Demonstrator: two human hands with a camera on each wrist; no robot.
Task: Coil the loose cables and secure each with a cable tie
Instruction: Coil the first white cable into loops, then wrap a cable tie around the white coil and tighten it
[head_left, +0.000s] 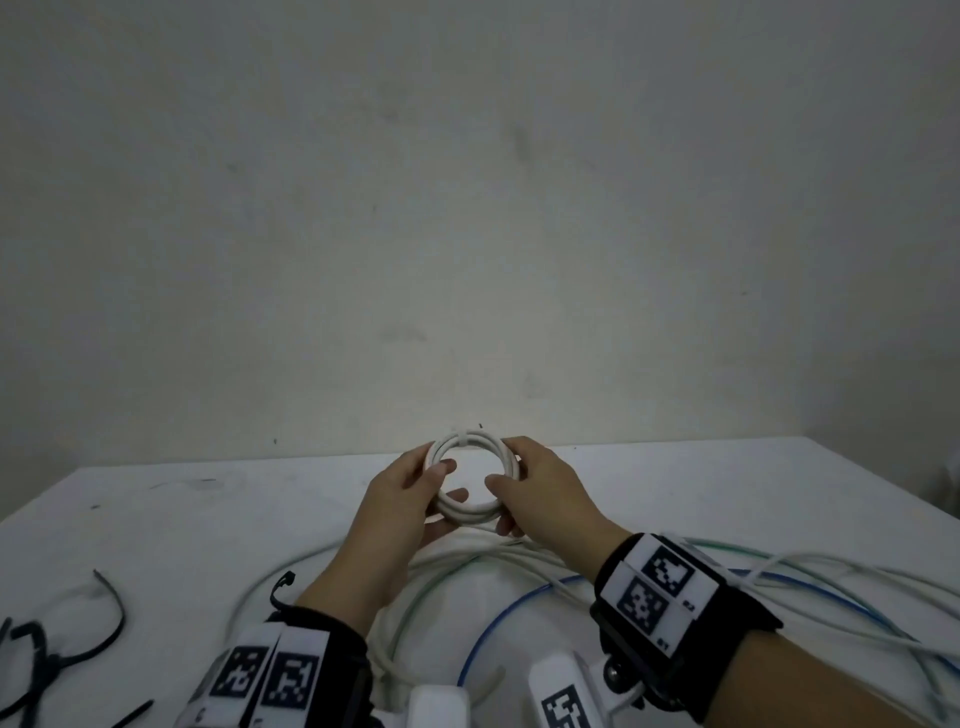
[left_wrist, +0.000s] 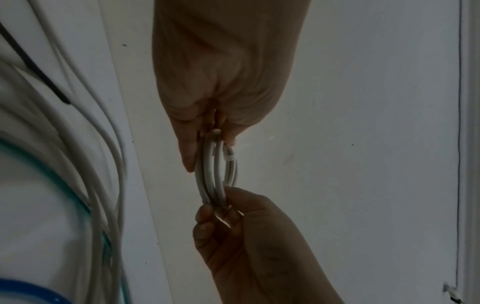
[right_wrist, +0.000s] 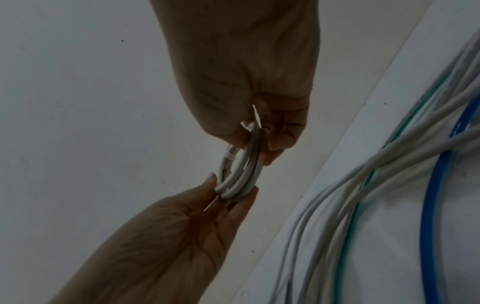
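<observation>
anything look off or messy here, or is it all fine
Nothing looks damaged. The white coil, held by the left hand and right hand, is neat, with a white tie on it. The mess is the loose cables, white, green and blue, crossing in a tangle on the table.

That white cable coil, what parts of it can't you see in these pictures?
- Head view: both sides of the white cable coil, covered by the left hand and right hand.
- Wrist views: the coil is edge-on and dim.
- The white cable tie: its tail is hidden.
</observation>
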